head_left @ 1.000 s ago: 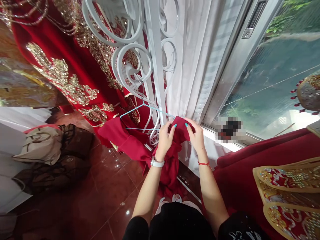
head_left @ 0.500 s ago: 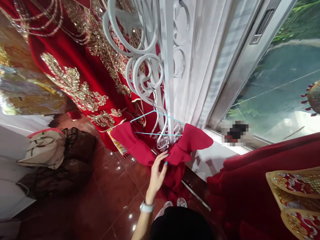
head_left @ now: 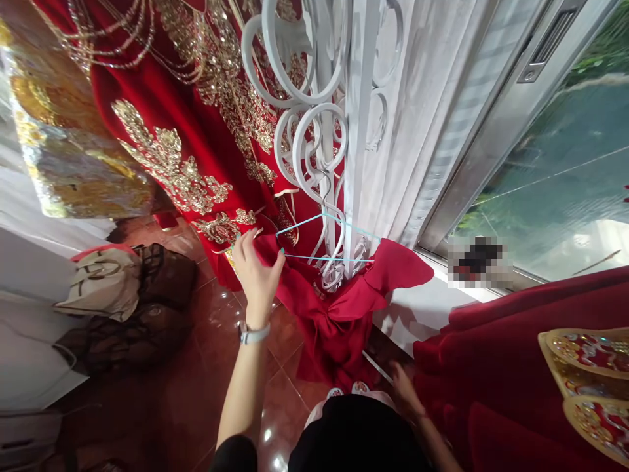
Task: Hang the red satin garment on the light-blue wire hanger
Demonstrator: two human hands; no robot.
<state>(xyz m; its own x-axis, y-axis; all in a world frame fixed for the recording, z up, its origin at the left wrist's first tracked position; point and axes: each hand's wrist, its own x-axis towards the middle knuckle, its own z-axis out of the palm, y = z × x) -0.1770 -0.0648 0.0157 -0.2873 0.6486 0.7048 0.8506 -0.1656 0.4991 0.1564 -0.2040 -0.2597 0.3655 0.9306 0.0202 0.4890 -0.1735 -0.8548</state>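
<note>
A plain red garment (head_left: 344, 308) hangs on a light blue wire hanger (head_left: 324, 239) hooked into a white scrolled metal stand (head_left: 319, 131). My left hand (head_left: 255, 269) is raised to the garment's left shoulder, its fingers pinching the red cloth there. My right hand (head_left: 403, 392) is low by my hip, close to the garment's lower hem and to a red velvet cloth (head_left: 501, 367); its fingers are hard to make out.
Red gowns with gold embroidery (head_left: 167, 137) hang at the upper left. A beige bag (head_left: 105, 282) and dark netting (head_left: 162, 288) lie on the red tiled floor (head_left: 196, 393). A white curtain (head_left: 422, 111) and a glass sliding door (head_left: 555, 170) stand to the right.
Both hands left the garment's right shoulder. My left hand moved across to the left shoulder and pinched it. My right hand dropped down to my side. The view shifted left.
</note>
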